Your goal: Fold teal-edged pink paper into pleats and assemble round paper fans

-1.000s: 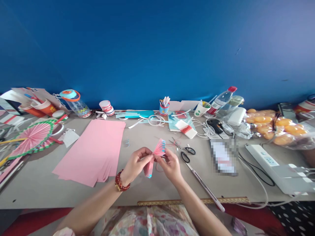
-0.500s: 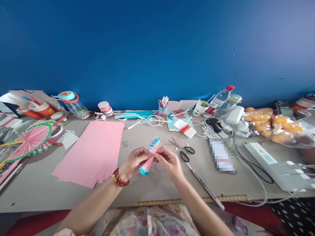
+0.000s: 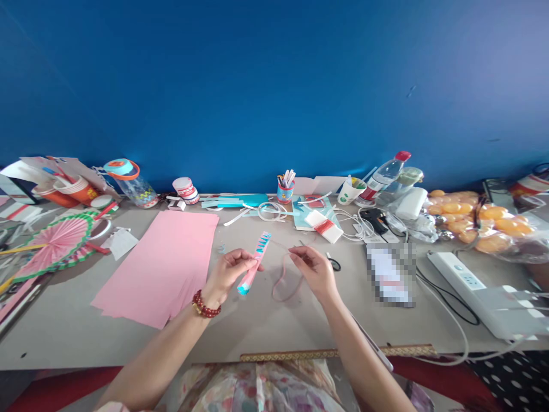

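My left hand point(image 3: 234, 272) pinches a folded, pleated pink paper strip point(image 3: 259, 254) with blue ends around its middle. The strip slants, its upper end leaning right. My right hand point(image 3: 313, 272) is apart from it, thumb and forefinger closed on a thin red thread point(image 3: 283, 294). The thread hangs in a loop above the table between the two hands. Partly covered by my right hand, black-handled scissors point(image 3: 334, 264) lie on the table. Below my right forearm a long pale cutter-like tool point(image 3: 372, 342) shows only in part.
Pink paper sheets point(image 3: 158, 263) lie to the left, beside a pleated pink fan point(image 3: 64, 243) with green trim. Thread is wound on a white card point(image 3: 323, 226) at the back. A power strip point(image 3: 467, 286) with cables and a blurred phone-like object point(image 3: 390, 274) are at right.
My right hand has left the pleated paper and moved right with the thread. The paper now looks narrower, pressed together in my left hand. The scissors are more covered.
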### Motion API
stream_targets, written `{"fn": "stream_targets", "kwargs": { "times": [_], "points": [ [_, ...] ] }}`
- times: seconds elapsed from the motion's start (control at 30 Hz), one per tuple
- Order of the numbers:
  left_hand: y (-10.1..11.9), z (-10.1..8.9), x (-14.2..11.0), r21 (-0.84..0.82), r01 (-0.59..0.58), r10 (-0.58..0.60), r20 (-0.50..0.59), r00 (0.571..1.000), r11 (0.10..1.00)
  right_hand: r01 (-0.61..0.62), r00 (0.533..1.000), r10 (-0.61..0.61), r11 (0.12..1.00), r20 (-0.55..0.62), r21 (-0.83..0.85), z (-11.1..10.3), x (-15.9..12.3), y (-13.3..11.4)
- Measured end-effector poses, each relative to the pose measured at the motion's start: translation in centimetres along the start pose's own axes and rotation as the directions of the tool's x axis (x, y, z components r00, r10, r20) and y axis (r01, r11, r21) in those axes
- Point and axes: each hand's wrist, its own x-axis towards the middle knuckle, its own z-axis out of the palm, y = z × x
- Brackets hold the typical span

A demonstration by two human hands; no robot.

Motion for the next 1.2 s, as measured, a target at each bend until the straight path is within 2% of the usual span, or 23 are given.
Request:
{"fn": "stream_targets", "kwargs": {
  "times": [0.07, 0.13, 0.23, 0.3, 0.37, 0.43, 0.57, 0.7, 0.83, 0.93, 1.0, 1.1, 1.2],
  "points": [
    [-0.2, -0.4, 0.3, 0.013, -0.004, 0.004, -0.024, 1.000, 1.000, 0.057, 0.998, -0.045, 0.955, 0.050, -0.292, -1.0, 0.2, 0.8],
    [-0.6, -0.6, 0.6, -0.003, 0.007, -0.007, -0.031, 1.000, 1.000, 0.104, 0.990, -0.036, 0.846, 0.138, -0.523, -1.4, 0.2, 1.3],
    [-1.2, -0.6, 0.9, -0.030, 0.024, -0.025, -0.043, 0.999, 0.999, 0.124, 0.989, -0.025, 0.700, 0.149, -0.704, -1.6, 0.7, 1.3],
    [-1.4, -0.7, 1.0, -0.041, 0.023, -0.025, -0.053, 0.998, 0.999, 0.114, 0.993, -0.045, 0.665, 0.113, -0.738, -1.7, 1.6, 1.2],
    [-1.4, -0.8, 1.0, -0.059, 0.018, -0.021, -0.060, 0.998, 0.998, 0.114, 0.991, -0.026, 0.661, 0.130, -0.742, -1.7, 3.1, 1.1],
    [-1.3, -1.0, 1.0, -0.079, 0.018, -0.023, -0.066, 0.998, 0.997, 0.129, 0.980, 0.033, 0.656, 0.198, -0.744, -1.3, 4.6, 1.2],
    [-1.2, -1.4, 1.0, -0.091, 0.015, -0.024, -0.098, 0.995, 0.996, 0.162, 0.954, 0.091, 0.645, 0.286, -0.747, 0.3, 6.7, 1.5],
    [-1.5, -2.0, 1.3, -0.103, -0.001, -0.013, -0.135, 0.991, 0.995, 0.218, 0.928, 0.084, 0.670, 0.364, -0.710, 1.2, 7.0, 1.1],
    [-1.3, -2.4, 1.5, -0.099, -0.014, -0.002, -0.168, 0.986, 0.995, 0.256, 0.899, 0.060, 0.733, 0.434, -0.630, 0.3, 6.3, -0.5],
    [-0.6, -2.1, 1.3, -0.128, -0.020, 0.008, -0.097, 0.995, 0.992, 0.262, 0.843, 0.030, 0.849, 0.536, -0.459, -0.3, 5.5, -2.5],
    [0.0, -1.6, 1.0, -0.155, -0.011, 0.010, -0.006, 1.000, 0.988, 0.275, 0.809, -0.003, 0.886, 0.588, -0.374, -0.4, 5.0, -3.8],
    [0.5, -0.7, 0.7, -0.216, 0.067, -0.041, 0.123, 0.992, 0.974, 0.324, 0.779, -0.036, 0.878, 0.626, -0.353, -0.1, 4.2, -5.5],
    [0.4, -0.3, 0.7, -0.243, 0.116, -0.073, 0.182, 0.981, 0.963, 0.363, 0.770, -0.057, 0.858, 0.635, -0.363, 0.3, 3.6, -6.2]
  ]
}}
